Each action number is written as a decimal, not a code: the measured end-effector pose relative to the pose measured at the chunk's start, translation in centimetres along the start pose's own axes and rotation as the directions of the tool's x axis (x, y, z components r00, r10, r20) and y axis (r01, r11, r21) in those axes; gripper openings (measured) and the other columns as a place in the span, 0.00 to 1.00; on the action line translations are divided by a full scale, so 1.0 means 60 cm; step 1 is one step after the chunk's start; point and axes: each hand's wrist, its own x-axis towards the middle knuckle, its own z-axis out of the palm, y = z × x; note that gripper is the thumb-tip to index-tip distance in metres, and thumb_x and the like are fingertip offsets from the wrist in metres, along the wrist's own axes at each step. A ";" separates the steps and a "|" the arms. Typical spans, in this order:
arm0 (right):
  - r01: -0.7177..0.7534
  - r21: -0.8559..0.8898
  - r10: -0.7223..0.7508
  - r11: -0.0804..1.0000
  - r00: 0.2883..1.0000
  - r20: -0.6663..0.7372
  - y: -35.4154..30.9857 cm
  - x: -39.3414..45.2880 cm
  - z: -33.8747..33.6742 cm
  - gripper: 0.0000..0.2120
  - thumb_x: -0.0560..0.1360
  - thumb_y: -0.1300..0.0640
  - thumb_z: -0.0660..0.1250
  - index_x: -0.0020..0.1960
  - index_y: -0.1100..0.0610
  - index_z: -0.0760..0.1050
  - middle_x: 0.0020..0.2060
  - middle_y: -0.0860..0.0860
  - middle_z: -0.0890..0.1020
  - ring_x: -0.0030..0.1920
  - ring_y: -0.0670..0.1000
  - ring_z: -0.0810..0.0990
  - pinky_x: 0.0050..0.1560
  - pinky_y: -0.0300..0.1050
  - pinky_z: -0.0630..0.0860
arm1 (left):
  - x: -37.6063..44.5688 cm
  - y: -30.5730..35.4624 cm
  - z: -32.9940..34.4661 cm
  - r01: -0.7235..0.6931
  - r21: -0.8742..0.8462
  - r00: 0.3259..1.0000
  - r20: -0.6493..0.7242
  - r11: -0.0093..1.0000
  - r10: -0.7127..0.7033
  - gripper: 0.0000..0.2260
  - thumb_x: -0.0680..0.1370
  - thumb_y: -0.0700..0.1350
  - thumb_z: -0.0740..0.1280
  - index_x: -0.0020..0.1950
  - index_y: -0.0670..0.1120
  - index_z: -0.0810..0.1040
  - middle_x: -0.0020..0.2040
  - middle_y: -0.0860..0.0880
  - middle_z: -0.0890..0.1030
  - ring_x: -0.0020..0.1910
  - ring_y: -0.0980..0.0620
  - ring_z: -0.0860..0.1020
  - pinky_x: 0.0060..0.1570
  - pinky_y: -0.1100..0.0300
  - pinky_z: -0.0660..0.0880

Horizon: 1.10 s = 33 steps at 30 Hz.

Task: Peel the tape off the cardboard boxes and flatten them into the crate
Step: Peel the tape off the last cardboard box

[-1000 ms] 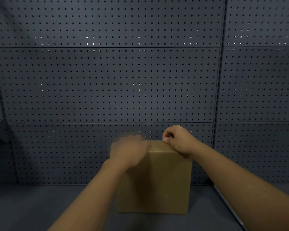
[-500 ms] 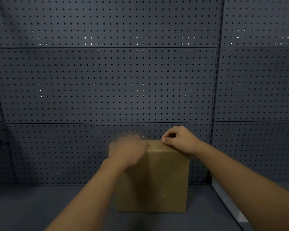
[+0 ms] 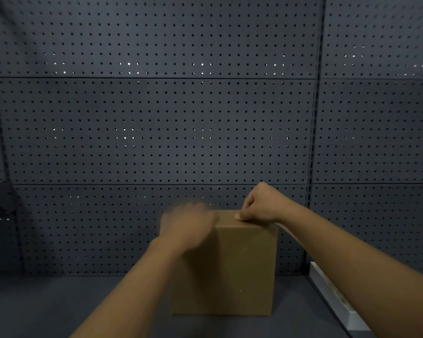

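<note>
The right hand (image 3: 261, 204) sits on the top near edge of the box (image 3: 242, 269), fingers curled down with the thumb pressed to the top face, as if pinching at something there; whether it actually holds tape I cannot tell, since no tape shows. Just beside it, the left hand (image 3: 187, 222) lies over the box's top left corner, too blurred to say if it grips or merely rests.

The box stands upright directly under both hands, on the dark shelf (image 3: 59, 306), close in front of the pegboard (image 3: 156, 130).

It looks light and fairly stiff, plain cardboard that will likely dent at corners if squeezed hard. Tape is probably best started at a top seam end, one hand bracing the top face.

Beyond the grip the pegboard leaves little room, so pulling should come toward the person. Right of the grip a pale rail (image 3: 337, 298) bounds the shelf; left of it the shelf lies open. No crate is in view.
</note>
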 end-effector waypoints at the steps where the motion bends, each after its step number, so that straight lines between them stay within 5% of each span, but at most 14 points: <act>1: -0.029 0.009 0.029 1.000 1.000 -0.001 -0.002 0.001 0.000 0.07 0.71 0.54 0.80 0.41 0.57 0.88 0.40 0.50 0.87 0.46 0.49 0.85 0.53 0.49 0.84 | 0.002 0.001 0.001 0.001 0.000 1.000 0.003 1.000 -0.001 0.22 0.84 0.58 0.48 0.73 0.55 0.70 0.66 0.50 0.76 0.63 0.50 0.72 0.57 0.47 0.67; 10: -0.159 -0.005 0.159 0.987 0.986 0.051 -0.023 0.008 -0.005 0.16 0.72 0.57 0.78 0.58 0.61 0.84 0.58 0.56 0.85 0.58 0.55 0.83 0.63 0.53 0.80 | 0.007 -0.003 0.004 -0.004 0.006 1.000 0.011 1.000 0.004 0.22 0.84 0.58 0.47 0.72 0.56 0.71 0.65 0.50 0.77 0.63 0.49 0.73 0.57 0.47 0.67; 18: -0.173 0.075 0.171 0.982 0.985 0.036 -0.023 -0.007 -0.007 0.09 0.74 0.61 0.77 0.54 0.59 0.86 0.51 0.52 0.86 0.53 0.51 0.82 0.60 0.49 0.80 | 0.006 -0.003 0.005 -0.006 0.005 1.000 0.014 1.000 0.006 0.22 0.84 0.58 0.47 0.73 0.56 0.71 0.67 0.50 0.76 0.64 0.48 0.72 0.55 0.48 0.66; 29: -0.159 0.088 0.158 0.983 0.987 0.014 -0.018 0.003 0.007 0.17 0.71 0.64 0.74 0.59 0.65 0.83 0.58 0.60 0.84 0.60 0.57 0.83 0.60 0.60 0.81 | 0.005 -0.002 0.005 -0.010 0.006 1.000 0.010 1.000 0.009 0.22 0.84 0.57 0.47 0.73 0.56 0.70 0.67 0.50 0.76 0.64 0.48 0.72 0.58 0.46 0.67; 33: -0.155 0.141 0.162 0.978 0.986 -0.037 -0.010 0.009 0.010 0.05 0.71 0.65 0.74 0.46 0.60 0.87 0.45 0.55 0.87 0.48 0.53 0.85 0.52 0.52 0.85 | 0.005 -0.003 0.004 -0.016 0.007 1.000 0.009 1.000 0.016 0.22 0.84 0.57 0.48 0.73 0.56 0.70 0.68 0.50 0.76 0.64 0.49 0.72 0.57 0.47 0.67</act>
